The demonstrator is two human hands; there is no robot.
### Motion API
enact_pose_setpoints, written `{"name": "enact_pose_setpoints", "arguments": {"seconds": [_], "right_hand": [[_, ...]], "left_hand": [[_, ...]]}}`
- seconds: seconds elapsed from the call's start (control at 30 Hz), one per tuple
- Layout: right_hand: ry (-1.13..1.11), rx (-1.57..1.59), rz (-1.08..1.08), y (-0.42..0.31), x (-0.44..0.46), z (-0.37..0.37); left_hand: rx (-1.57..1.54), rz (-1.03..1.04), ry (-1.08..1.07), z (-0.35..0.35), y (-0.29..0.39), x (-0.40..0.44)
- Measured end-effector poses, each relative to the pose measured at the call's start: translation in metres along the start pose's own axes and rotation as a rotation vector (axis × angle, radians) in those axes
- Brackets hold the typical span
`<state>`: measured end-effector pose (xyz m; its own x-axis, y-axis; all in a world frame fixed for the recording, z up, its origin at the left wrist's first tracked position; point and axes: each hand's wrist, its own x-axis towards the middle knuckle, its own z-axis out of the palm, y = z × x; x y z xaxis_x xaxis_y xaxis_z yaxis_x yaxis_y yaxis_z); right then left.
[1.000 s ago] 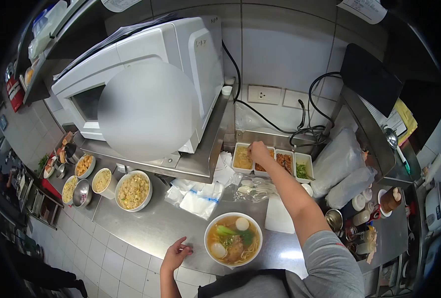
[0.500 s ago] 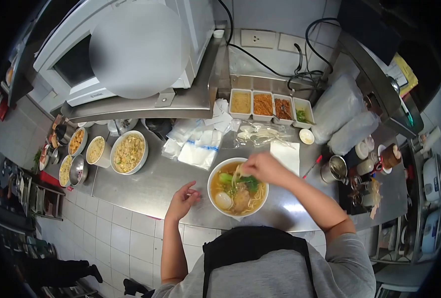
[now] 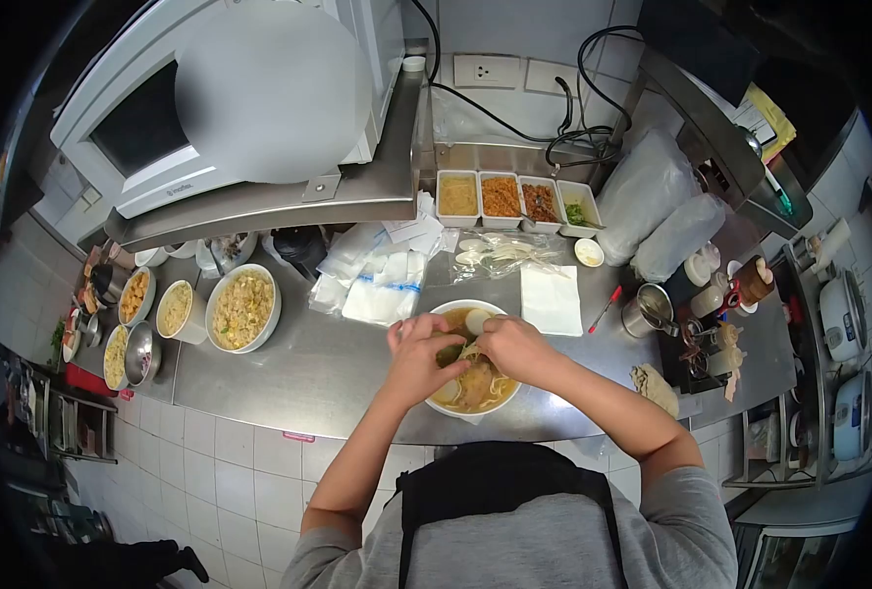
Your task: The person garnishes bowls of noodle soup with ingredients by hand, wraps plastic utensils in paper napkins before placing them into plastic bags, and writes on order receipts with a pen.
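Observation:
A white bowl (image 3: 506, 397) of noodle soup stands near the counter's front edge. In its broth are noodles, a brownish piece of topping (image 3: 477, 385) and a pale egg half (image 3: 477, 320) near the far rim. My left hand (image 3: 422, 359) reaches over the left side of the bowl, thumb and fingers apart. Over the right side, my right hand (image 3: 516, 349) has its fingertips pinched together just above the soup. Pale strands show below these fingers; whether they are gripped is hidden. The greens are mostly covered by my hands.
Behind the bowl lie white napkins (image 3: 551, 300), bagged plastic spoons (image 3: 500, 257) and plastic bags (image 3: 385, 294). Topping trays (image 3: 501, 196) line the wall. Fried rice bowls (image 3: 243, 308) stand left; a metal cup (image 3: 647, 312) and red pen (image 3: 606, 310) lie right. A microwave shelf (image 3: 289, 211) overhangs the back left.
My left hand has moved from beside the bowl to over it. My right hand has come lower and closer to the soup. The view has shifted slightly.

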<state>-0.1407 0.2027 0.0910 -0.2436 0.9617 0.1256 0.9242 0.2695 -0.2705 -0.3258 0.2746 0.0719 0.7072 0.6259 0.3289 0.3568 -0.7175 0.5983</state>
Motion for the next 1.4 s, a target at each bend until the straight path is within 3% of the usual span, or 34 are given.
{"name": "enact_pose_setpoints", "arguments": {"seconds": [0.3, 0.43, 0.63, 0.77, 0.87, 1.03, 1.1, 1.13, 1.23, 1.33, 1.4], "right_hand": [[0.090, 0.028, 0.085, 0.030, -0.005, -0.033], [0.246, 0.243, 0.081, 0.048, 0.017, -0.074], [0.734, 0.214, 0.053, 0.082, 0.109, -0.103], [0.828, 0.151, 0.100, 0.145, 0.174, -0.047], [0.510, -0.270, 0.174, 0.206, 0.188, 0.043], [0.584, 0.009, 0.242, 0.206, 0.175, 0.019], [0.738, 0.250, 0.238, 0.185, 0.146, -0.007], [0.688, 0.351, 0.256, 0.171, 0.122, -0.015], [0.580, 0.893, 0.558, 0.140, 0.038, 0.026], [0.485, 1.259, 0.952, 0.082, -0.051, 0.058], [0.417, 1.527, 1.102, 0.050, -0.082, 0.089]], "left_hand": [[0.152, 0.009, -0.141, 0.005, -0.006, 0.008], [0.195, 0.008, -0.147, -0.003, 0.006, 0.006], [0.230, -0.020, -0.157, -0.031, 0.028, 0.005], [0.232, 0.027, -0.084, -0.023, 0.029, 0.001], [0.186, -0.056, -0.017, -0.030, 0.038, -0.003], [0.058, -0.305, 0.138, -0.044, -0.005, -0.020], [-0.429, -0.488, 0.223, -0.023, -0.057, -0.034], [-0.672, -0.575, 0.265, -0.008, -0.083, -0.039], [-1.207, -0.961, 0.192, 0.021, -0.112, -0.046], [-1.361, -0.970, 0.028, 0.021, -0.093, -0.033], [-1.485, -0.945, -0.085, 0.022, -0.087, -0.032]]}}
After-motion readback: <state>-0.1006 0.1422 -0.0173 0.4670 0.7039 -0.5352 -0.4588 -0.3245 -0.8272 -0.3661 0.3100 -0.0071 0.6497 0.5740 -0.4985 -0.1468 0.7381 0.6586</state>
